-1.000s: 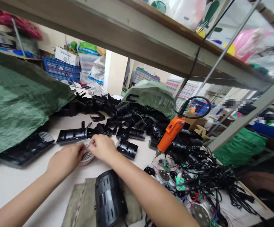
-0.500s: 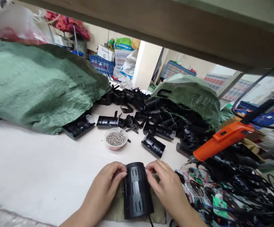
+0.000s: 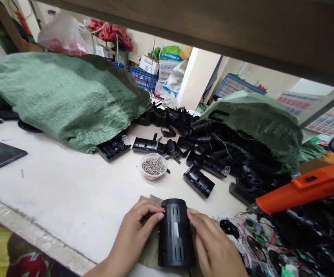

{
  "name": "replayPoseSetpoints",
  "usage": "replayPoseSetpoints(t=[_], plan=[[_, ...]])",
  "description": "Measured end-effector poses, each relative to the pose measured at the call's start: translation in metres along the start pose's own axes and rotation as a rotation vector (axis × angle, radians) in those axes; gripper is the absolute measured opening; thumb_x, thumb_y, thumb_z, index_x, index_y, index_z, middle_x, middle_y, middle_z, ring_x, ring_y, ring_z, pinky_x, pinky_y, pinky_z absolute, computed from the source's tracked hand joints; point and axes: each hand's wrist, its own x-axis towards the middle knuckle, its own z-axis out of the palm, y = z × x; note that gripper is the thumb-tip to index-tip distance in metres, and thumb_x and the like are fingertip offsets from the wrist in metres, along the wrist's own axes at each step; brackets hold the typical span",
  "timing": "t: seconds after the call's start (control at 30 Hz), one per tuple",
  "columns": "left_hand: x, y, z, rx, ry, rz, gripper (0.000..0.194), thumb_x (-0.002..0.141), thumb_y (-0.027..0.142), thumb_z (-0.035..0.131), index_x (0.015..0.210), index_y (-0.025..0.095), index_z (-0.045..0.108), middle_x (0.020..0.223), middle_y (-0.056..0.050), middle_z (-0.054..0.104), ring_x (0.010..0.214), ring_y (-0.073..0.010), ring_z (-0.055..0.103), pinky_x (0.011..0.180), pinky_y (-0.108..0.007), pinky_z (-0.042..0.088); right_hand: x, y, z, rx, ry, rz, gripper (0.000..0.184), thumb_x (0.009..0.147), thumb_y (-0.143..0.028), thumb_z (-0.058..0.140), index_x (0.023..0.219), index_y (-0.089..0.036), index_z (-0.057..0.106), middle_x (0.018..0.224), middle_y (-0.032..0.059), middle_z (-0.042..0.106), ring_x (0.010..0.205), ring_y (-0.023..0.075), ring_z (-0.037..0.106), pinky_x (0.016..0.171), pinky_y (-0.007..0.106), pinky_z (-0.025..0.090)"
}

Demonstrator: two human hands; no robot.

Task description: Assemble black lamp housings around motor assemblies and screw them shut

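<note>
A black, cylindrical plastic housing [image 3: 173,234] with slotted vents stands in front of me on a folded olive cloth [image 3: 148,254]. At its upper left edge, my left hand [image 3: 136,231] pinches a tiny screw between thumb and index finger. Lower on that same side, another small stub sticks out of the housing. My right hand [image 3: 214,242] lies along the housing's right side, fingers together and pressed against it. Beyond the housing is a round clear tub [image 3: 153,167] of small metal screws. A black half shell [image 3: 199,181] rests to the right of that tub.
An orange electric screwdriver [image 3: 308,186] hangs at the right, over tangled wires and circuit boards [image 3: 259,234]. Green woven sacks [image 3: 77,96] and piled black parts [image 3: 184,123] line the back. A dark phone [image 3: 2,153] lies at the left. A shelf beam [image 3: 198,34] crosses overhead.
The view has swung left, bringing the phone into sight. My right hand has gone from a fingertip pinch near the housing's top to lying along its side. My left hand still pinches at the upper left.
</note>
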Motion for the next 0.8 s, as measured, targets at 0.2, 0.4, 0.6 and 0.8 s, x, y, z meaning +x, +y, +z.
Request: replayPoseSetpoints(t=[0.2,0.4,0.6,0.8], plan=[[-0.024,-0.01,0.002,0.132,-0.068,0.126,0.038,0.091,0.027,0.045,0.124,0.041,0.057,0.123,-0.003,0.061,0.115,-0.0246,0.055,0.098,-0.036,0.042,0.005,0.005,-0.011,0.016,0.011,-0.05,0.053,0.074,-0.002,0.032,0.119,-0.011,0.059,0.108,0.0099,0.069,0.094,0.0173,0.069,0.076,0.024,0.059],[-0.012,0.0,0.0,-0.054,-0.113,0.024,0.032,0.089,0.025,0.046,0.109,0.033,0.069,0.103,-0.007,0.064,0.103,-0.0253,0.059,0.094,-0.043,0.044,0.021,0.001,-0.02,0.138,-0.013,0.063,0.044,0.08,-0.006,0.029,0.106,-0.014,0.065,0.096,0.009,0.072,0.085,0.0158,0.071,0.073,0.024,0.059],[-0.001,0.012,-0.015,0.208,-0.146,0.177,0.035,0.092,0.019,0.042,0.116,0.029,0.065,0.106,-0.006,0.066,0.1,-0.0198,0.061,0.087,-0.033,0.05,0.034,0.006,-0.03,0.119,-0.012,0.079,0.036,0.086,-0.017,0.034,0.104,-0.019,0.065,0.1,0.0067,0.071,0.089,0.0187,0.07,0.074,0.029,0.058],[0.09,0.038,-0.039,0.782,-0.092,0.168,0.019,0.092,0.022,0.053,0.107,0.019,0.064,0.112,-0.006,0.066,0.108,-0.0215,0.058,0.095,-0.042,0.045,0.141,-0.02,-0.021,-0.014,-0.218,0.143,0.022,0.091,-0.019,0.046,0.097,-0.021,0.066,0.102,0.0057,0.067,0.1,0.0196,0.062,0.087,0.034,0.049]])
